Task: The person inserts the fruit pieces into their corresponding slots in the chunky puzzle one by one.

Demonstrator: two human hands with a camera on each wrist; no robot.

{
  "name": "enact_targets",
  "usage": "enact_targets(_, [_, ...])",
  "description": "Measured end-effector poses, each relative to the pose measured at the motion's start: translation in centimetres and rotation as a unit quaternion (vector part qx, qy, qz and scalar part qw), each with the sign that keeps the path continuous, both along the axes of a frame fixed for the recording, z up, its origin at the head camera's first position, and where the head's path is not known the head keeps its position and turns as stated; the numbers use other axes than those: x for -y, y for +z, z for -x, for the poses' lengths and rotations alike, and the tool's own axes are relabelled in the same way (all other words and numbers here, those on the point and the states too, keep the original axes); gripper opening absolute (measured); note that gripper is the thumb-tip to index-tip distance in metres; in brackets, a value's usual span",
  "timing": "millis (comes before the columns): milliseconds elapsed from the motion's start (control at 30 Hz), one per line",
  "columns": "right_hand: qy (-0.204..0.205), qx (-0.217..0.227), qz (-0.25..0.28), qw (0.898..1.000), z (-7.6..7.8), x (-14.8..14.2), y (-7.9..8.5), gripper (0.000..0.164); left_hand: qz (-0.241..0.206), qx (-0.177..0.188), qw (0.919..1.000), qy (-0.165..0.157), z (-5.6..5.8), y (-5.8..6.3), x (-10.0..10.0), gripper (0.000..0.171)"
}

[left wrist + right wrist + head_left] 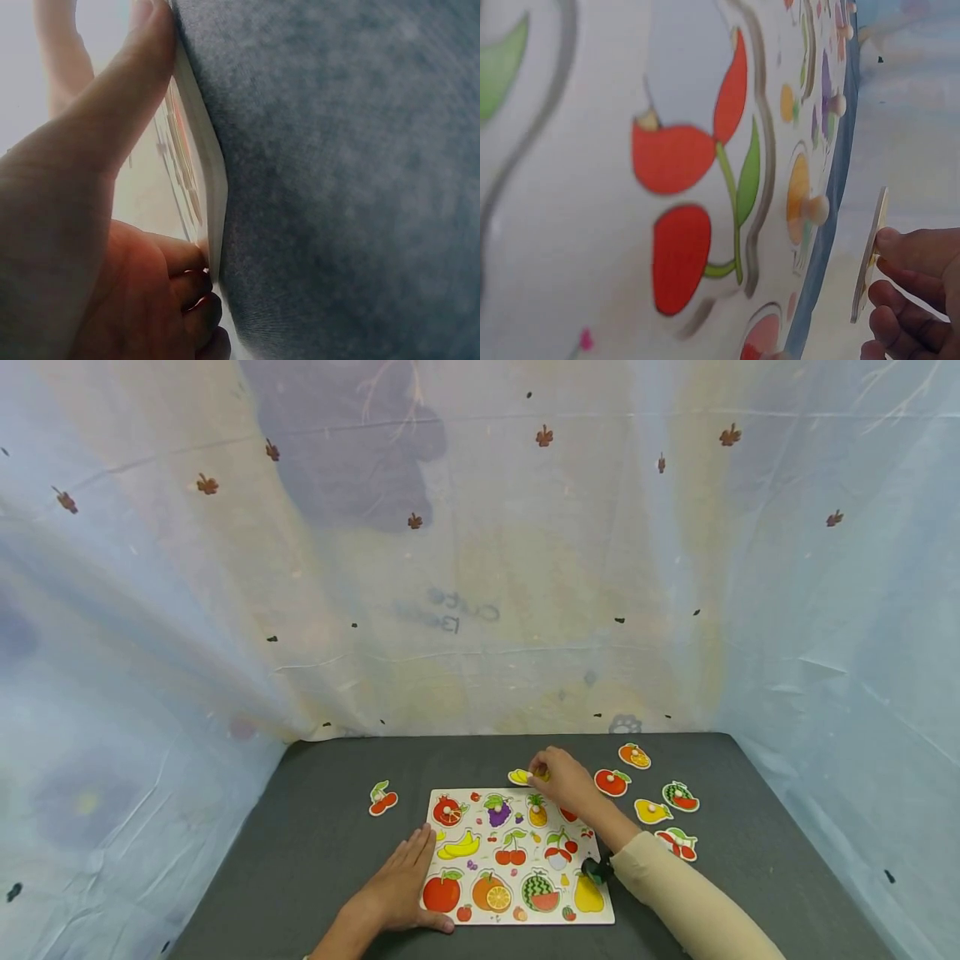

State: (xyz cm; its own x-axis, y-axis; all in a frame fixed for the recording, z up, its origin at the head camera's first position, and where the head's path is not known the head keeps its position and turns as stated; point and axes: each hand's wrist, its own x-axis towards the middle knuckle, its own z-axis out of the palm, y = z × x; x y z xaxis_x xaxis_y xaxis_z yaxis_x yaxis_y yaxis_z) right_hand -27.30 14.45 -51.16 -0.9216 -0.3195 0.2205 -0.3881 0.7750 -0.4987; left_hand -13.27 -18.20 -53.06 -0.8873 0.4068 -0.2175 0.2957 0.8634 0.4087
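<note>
My right hand (pixel 561 782) pinches a yellow banana puzzle piece (pixel 518 777) just beyond the far edge of a white fruit puzzle board (pixel 480 823). The right wrist view shows this thin piece (pixel 870 259) edge-on, between thumb and fingers, its printed face mostly hidden. At the board's near left corner, my left hand (pixel 401 878) rests with fingers along the left edge and thumb at the front edge. In the left wrist view, the left thumb (pixel 127 90) lies against the board's side. Knobbed pieces, among them the pineapple (pixel 799 199), sit in the far row.
To the right lie loose pieces: an orange (pixel 634 756), a red fruit (pixel 612 782), a watermelon (pixel 681 797), a pear (pixel 652 812) and a red-and-green piece (pixel 677 843). A cherry piece (pixel 382 798) lies left on the dark table (pixel 315 835). A curtain (pixel 480 568) hangs behind.
</note>
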Motion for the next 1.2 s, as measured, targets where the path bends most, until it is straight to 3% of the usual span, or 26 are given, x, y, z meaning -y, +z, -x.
enact_targets(567, [0.032, 0.004, 0.005, 0.999, -2.6, 1.9, 0.7, 0.009, -0.002, 0.002, 1.0000, 0.000, 0.0, 0.2, -0.1, 0.142])
enact_targets(867, [0.067, -0.018, -0.019, 0.997, -3.4, 3.1, 0.6, 0.009, 0.004, 0.003, 1.0000, 0.005, 0.0, 0.3, -0.1, 0.142])
enact_targets(1200, [0.090, -0.008, -0.032, 0.995, -4.8, 4.3, 1.2, 0.010, 0.018, -0.007, 0.9998, 0.001, 0.1, 0.1, -0.1, 0.142])
